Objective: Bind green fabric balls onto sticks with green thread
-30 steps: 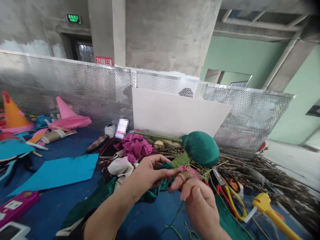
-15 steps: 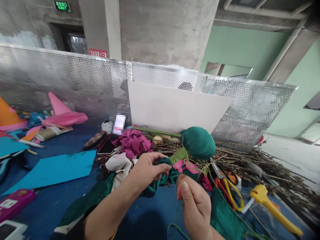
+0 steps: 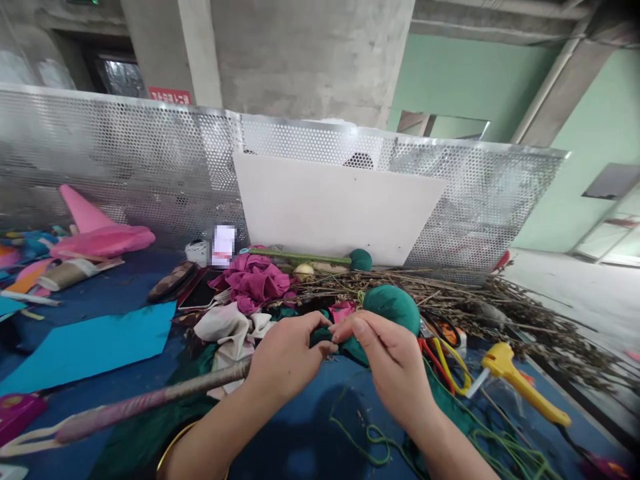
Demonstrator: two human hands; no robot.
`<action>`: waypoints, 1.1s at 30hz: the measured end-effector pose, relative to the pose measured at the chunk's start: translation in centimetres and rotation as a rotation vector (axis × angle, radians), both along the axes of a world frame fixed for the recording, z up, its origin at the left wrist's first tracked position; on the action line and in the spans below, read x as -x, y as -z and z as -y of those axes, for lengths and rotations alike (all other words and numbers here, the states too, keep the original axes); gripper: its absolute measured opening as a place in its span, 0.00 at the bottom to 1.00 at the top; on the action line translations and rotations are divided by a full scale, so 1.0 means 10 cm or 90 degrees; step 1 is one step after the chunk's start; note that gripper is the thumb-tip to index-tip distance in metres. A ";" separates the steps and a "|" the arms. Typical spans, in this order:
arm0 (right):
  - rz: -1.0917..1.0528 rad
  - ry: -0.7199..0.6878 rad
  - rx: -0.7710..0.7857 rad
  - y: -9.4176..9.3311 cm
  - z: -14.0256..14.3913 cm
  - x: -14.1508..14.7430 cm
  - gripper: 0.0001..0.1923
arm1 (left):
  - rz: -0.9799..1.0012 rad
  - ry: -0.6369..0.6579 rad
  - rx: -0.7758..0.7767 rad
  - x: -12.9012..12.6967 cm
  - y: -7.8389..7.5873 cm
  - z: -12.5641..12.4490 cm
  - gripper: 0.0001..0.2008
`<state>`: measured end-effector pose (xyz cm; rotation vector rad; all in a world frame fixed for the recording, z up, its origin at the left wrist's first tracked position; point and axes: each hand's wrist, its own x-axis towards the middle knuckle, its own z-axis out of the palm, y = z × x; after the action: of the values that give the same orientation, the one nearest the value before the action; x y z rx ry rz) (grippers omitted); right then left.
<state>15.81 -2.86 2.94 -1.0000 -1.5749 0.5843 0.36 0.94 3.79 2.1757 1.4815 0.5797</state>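
My left hand [image 3: 290, 353] is closed around a wrapped stick [image 3: 155, 399], whose pinkish-brown shaft runs out to the lower left and ends in pale split strips. Beyond my fingers is a round dark-green cloth ball [image 3: 393, 305], partly covered by my right hand; its join to the stick is hidden. My right hand [image 3: 387, 357] pinches close to my left fingertips, apparently on green yarn [image 3: 377, 437], though the pinch point is covered. The yarn trails in loops over the blue tabletop [image 3: 300, 433].
Magenta cloth [image 3: 257, 280], pale cloth [image 3: 225, 323] and dried stalks [image 3: 480, 293] lie behind my hands. At right are yellow-and-red-handled scissors [image 3: 450, 367] and a yellow glue gun [image 3: 523, 383]. Blue sheet [image 3: 95, 343] lies left; white board [image 3: 335, 207] leans on a perforated panel.
The green ball has dropped lower behind my right hand, and the stick's long shaft now shows at lower left. My right hand has moved up to my left fingertips. The view has shifted right.
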 end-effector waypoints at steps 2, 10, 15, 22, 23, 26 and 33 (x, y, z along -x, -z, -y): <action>0.041 0.030 0.011 -0.01 -0.01 -0.02 0.18 | -0.057 0.001 -0.019 -0.03 0.03 0.03 0.07; 0.174 0.127 0.059 -0.03 -0.06 -0.12 0.17 | -0.150 0.049 -0.047 -0.10 0.13 0.10 0.12; 0.221 0.148 0.103 -0.05 -0.09 -0.17 0.16 | -0.206 0.096 -0.066 -0.14 0.14 0.17 0.11; 0.229 0.130 0.173 -0.05 -0.14 -0.16 0.16 | -0.286 0.157 -0.164 -0.19 0.18 0.22 0.09; 0.223 0.127 0.183 -0.05 -0.16 -0.16 0.16 | -0.295 0.165 -0.181 -0.19 0.19 0.21 0.10; 0.200 0.121 0.199 -0.02 -0.19 -0.17 0.16 | -0.314 0.185 -0.239 -0.20 0.23 0.21 0.12; 0.190 0.126 0.214 -0.03 -0.20 -0.19 0.16 | -0.314 0.231 -0.393 -0.20 0.30 0.21 0.19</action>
<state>17.73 -0.85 3.27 -1.5356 -1.6407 0.5930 2.32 -1.15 0.82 3.1632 1.1556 0.4232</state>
